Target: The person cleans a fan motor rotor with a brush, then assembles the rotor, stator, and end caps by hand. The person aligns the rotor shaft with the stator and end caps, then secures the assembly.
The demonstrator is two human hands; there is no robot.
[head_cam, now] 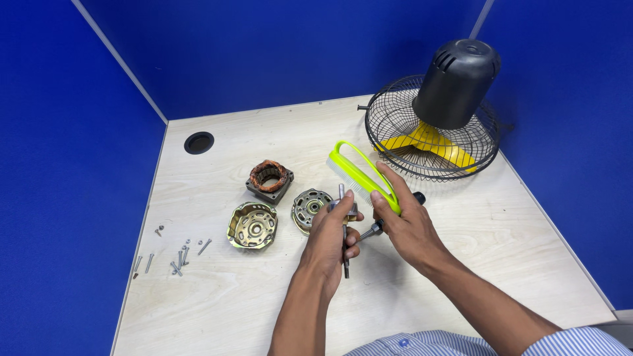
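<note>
The left hand (333,234) has its grip clamped on a motor rotor (343,212), whose steel shaft runs nearly upright through the fist: one end pokes out above the fingers, the other below the palm toward the person. Just to the right of that grip, almost touching it, the right hand (409,227) is closed around the yellow-green handle of a scrub brush (359,175). The brush's long axis slants up and away to the left, so its bristle side lies just beyond and above the rotor's top. Both forearms come in low over the bench (461,250), wrists angled inward. A screwdriver (379,227) lies under the right hand. Left of the rotor grip sit two brass-coloured end covers (252,225) and the stator (269,178).
</note>
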